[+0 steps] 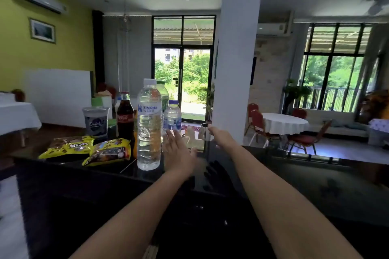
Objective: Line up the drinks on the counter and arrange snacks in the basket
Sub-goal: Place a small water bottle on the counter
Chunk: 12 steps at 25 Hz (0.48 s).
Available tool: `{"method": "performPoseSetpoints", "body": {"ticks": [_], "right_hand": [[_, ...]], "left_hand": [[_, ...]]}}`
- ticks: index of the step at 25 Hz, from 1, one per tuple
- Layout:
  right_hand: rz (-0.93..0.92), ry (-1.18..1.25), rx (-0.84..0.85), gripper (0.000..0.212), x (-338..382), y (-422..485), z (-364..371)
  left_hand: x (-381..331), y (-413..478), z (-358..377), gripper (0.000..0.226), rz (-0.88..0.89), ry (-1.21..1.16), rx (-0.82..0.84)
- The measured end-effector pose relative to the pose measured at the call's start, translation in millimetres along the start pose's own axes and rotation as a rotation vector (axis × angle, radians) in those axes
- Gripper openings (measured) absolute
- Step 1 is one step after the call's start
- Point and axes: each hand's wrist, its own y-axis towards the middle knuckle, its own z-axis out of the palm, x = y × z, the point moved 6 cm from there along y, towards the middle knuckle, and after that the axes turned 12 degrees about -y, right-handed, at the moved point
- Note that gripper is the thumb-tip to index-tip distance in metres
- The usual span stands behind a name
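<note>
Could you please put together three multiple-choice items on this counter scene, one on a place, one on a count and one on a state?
1. Where does the cola bottle stand relative to the large water bottle?
A. to its left
B. to its right
C. lying in front of it

2. How many yellow snack bags lie on the counter?
A. one
B. two
C. four

3. What is the left hand doing?
A. gripping a bottle
B. open, holding nothing
C. making a fist

Answers: 1 A, it stands left of the water. 2 B, two bags lie side by side. 3 B, fingers spread, nothing held.

Your open left hand (179, 151) hovers just right of the Singha water bottle (149, 126), while your right hand (221, 137) reaches toward a glass item too blurred to identify.
</note>
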Motion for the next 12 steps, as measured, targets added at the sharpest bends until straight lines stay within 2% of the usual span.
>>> {"method": "performPoseSetpoints", "body": {"ticks": [5,9,12], "right_hand": [[0.016,0.305,0.222,0.054,13,31,47],[-0.050,0.421,0.297,0.063,31,42,69],[-0.116,0.458,0.323,0.055,35,47,77]], "left_hand": [[21,12,-4,0.088,-0.213,-0.213,-0.056],[28,20,-2,0.080,-0.228,-0.252,-0.068],[29,22,-2,0.076,-0.211,-0.231,-0.094]]}}
